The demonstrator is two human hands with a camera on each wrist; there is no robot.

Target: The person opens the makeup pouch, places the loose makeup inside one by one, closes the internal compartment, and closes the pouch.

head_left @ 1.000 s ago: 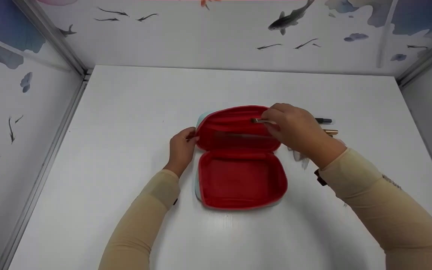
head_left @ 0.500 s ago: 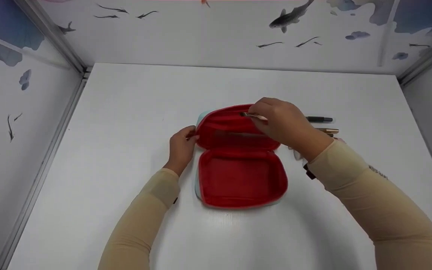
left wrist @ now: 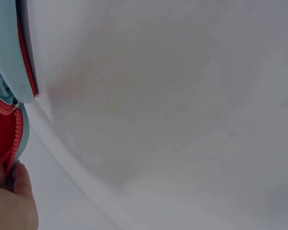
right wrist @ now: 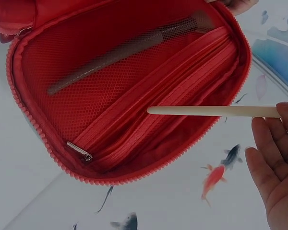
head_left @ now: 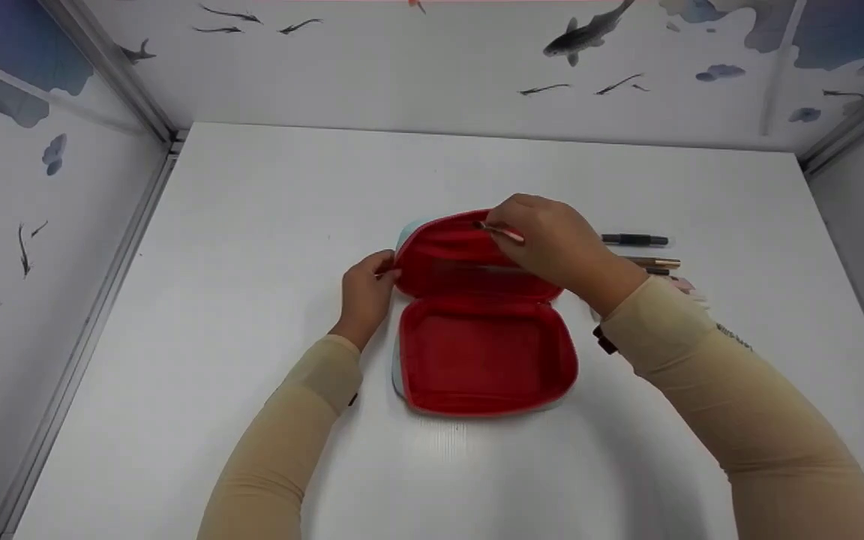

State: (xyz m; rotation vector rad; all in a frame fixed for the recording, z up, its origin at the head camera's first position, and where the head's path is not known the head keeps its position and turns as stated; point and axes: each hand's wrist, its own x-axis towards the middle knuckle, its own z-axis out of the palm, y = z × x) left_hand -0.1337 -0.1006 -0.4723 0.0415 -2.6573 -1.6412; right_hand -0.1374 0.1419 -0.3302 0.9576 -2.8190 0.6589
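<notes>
A light-blue zip case with a red lining (head_left: 488,349) lies unfolded on the table, its lid raised at the back. My left hand (head_left: 366,300) pinches the lid's left edge; in the left wrist view thumb and finger grip the zipper rim (left wrist: 15,143). Over the lid, my right hand (head_left: 556,244) holds a makeup brush (head_left: 505,232) with a dark tip and a pale handle. The right wrist view has that handle's end above the gap of an unzipped mesh pocket (right wrist: 149,103). Another brush (right wrist: 110,57) lies behind the mesh. The held brush's bristles are out of the right wrist view.
Right of the case lie a black pen-like item (head_left: 636,240), slim brown-and-gold sticks (head_left: 664,263) and pale small items partly hidden by my right arm. White panels painted with fish (head_left: 586,37) stand behind and beside the white table (head_left: 289,187).
My right hand has moved left and slightly back over the lid, carrying the brush. More of the items at the right show now. My left hand stays at the lid's edge.
</notes>
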